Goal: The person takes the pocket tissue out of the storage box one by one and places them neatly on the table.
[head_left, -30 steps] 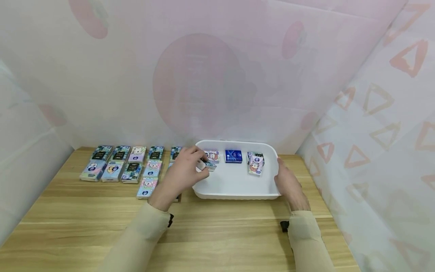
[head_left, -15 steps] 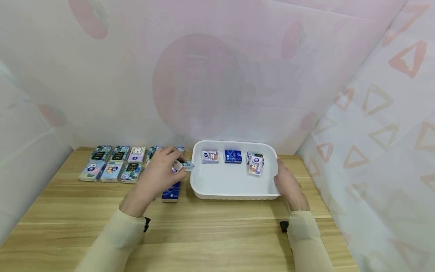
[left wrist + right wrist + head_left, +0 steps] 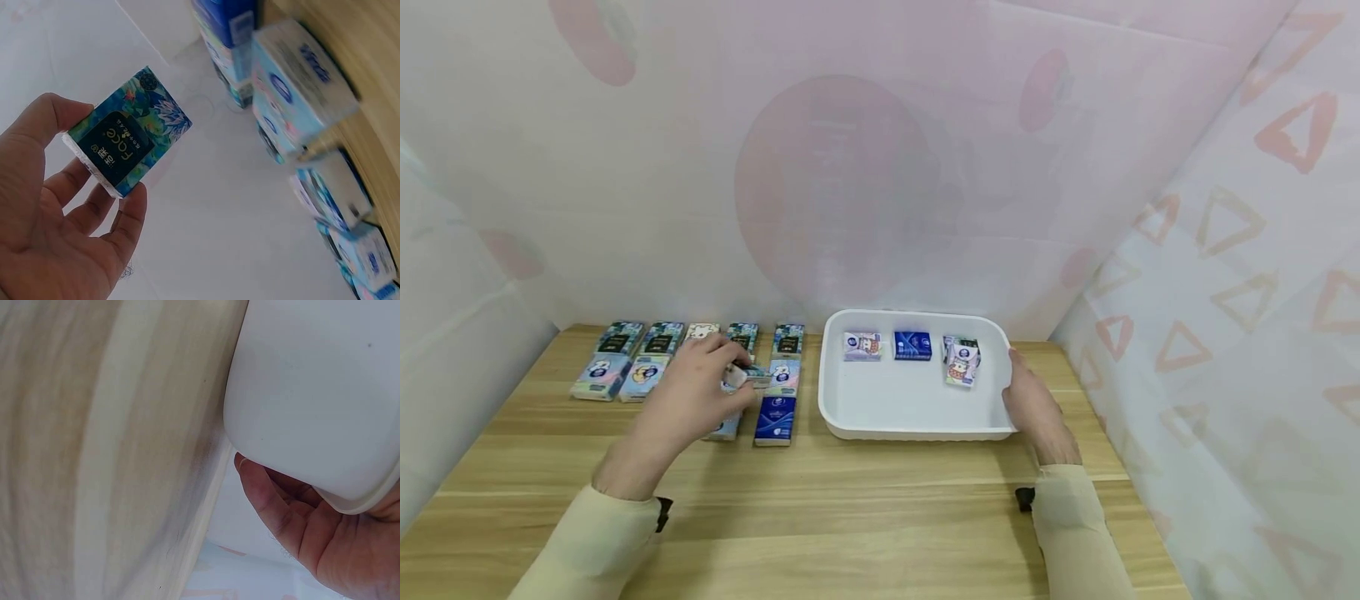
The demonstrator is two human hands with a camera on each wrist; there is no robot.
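Observation:
My left hand [image 3: 688,400] pinches a pack of pocket tissues [image 3: 130,131] between thumb and fingertips, held above the rows of packs. Its wrapper is blue-green with flowers and a dark label reading "Face". Below and beside this hand, a dark blue tissue pack [image 3: 775,419] and a light blue pack [image 3: 785,377] lie in the nearest column; other packs are partly hidden behind the hand. At the right end of a white plastic tray [image 3: 917,433], my right hand [image 3: 1033,408] grips the rim and outer wall, its fingers [image 3: 275,506] curled against the outside.
Inside the tray lie a purple cartoon pack [image 3: 862,346], a blue pack [image 3: 912,345], and another cartoon pack [image 3: 962,365] resting partly over a dark floral one. Several packs stand in columns at the left, such as a floral pack [image 3: 621,337]. Wall sheets border the wooden table [image 3: 850,517].
My left hand has carried the floral tissue pack out of the tray and leftward over the table packs. The right hand stays on the tray, which has barely moved.

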